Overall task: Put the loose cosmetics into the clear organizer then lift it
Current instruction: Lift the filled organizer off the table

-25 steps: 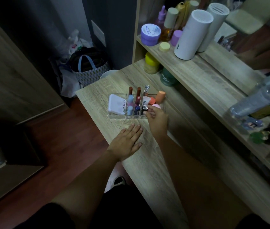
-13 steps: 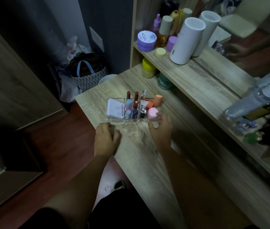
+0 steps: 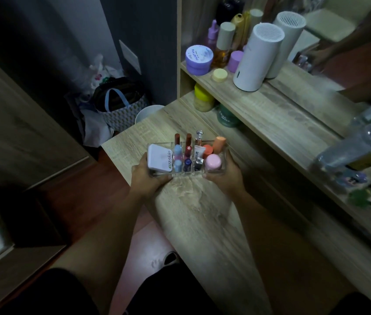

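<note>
Organizer: we see the clear plastic compartmented organizer (image 3: 185, 176) at the centre of the frame, over the pale wood-grain desk top (image 3: 202, 214); whether it rests on the desk or is just off it we cannot tell
Left hand (image 3: 147, 178): clamped on the organizer's left end, fingers hidden under and behind it
Right hand (image 3: 224, 176): clamped on the right end, fingertips tucked out of sight
Contents: a white square compact (image 3: 159, 160) printed "skin" fills the left bay; lipstick tubes (image 3: 188, 147) stand in the middle cells; a round pink jar (image 3: 213, 162) sits at the right
Hard to read: small labels on the tubes blur out
Cut off: clear spray bottles (image 3: 357, 144) at the right edge are smeared
Upper right: a white cylinder with a grilled top (image 3: 258, 57) stands on the wooden shelf (image 3: 271, 105)
</note>
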`<action>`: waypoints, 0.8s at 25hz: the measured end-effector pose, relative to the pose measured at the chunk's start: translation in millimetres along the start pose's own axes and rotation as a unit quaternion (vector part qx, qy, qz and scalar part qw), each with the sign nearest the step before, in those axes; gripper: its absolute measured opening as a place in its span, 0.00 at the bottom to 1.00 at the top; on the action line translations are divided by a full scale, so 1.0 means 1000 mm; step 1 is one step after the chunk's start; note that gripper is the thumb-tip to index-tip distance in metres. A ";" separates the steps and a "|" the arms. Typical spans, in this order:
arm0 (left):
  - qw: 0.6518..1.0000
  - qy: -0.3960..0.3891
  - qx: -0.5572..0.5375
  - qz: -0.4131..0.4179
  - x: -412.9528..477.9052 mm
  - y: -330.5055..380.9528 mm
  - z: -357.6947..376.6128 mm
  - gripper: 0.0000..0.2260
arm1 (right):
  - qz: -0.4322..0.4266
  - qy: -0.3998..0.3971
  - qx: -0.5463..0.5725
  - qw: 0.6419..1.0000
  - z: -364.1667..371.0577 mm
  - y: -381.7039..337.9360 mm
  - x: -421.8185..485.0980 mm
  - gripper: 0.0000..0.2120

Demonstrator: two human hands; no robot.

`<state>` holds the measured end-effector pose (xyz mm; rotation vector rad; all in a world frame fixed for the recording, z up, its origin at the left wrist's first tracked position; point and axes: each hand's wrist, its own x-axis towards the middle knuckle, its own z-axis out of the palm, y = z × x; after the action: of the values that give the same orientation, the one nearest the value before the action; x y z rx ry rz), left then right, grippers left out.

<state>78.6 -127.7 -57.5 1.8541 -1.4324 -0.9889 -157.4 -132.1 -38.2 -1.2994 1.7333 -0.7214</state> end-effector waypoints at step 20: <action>0.981 -0.125 0.047 0.142 -0.022 0.051 0.041 0.40 | 0.067 0.192 0.069 0.977 -0.046 0.048 -0.089 0.41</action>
<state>14.4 -119.5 -33.9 1.5704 -1.8629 -1.0499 -209.8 -34.2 -30.6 -0.9820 2.0124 -1.0450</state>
